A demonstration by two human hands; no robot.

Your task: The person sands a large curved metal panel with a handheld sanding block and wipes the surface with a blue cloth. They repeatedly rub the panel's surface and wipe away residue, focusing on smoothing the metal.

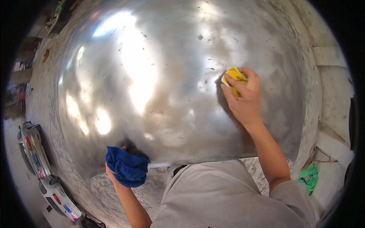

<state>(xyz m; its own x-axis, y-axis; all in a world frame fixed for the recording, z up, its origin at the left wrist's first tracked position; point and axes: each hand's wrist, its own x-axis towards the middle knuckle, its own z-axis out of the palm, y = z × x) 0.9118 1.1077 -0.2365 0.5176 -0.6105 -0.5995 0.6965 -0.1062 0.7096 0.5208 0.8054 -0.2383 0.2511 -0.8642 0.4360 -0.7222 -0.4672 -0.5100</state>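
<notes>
A large shiny bare-metal panel (171, 83), gently curved and dotted with small dark marks, lies in front of me. Toward its right side, my right hand (245, 98) grips a folded piece of yellow sandpaper (235, 78) and presses it against the metal. At the near left edge, my left hand (112, 175) is closed around a bunched blue cloth (127, 167). The cloth covers most of those fingers and overlaps the panel's edge.
Several parked cars (36, 152) stand at the far left. A green crumpled cloth or netting (310, 176) lies at the right, beside a pale wall (334, 98). Grey mottled floor (45, 102) surrounds the panel. My body is against its near edge.
</notes>
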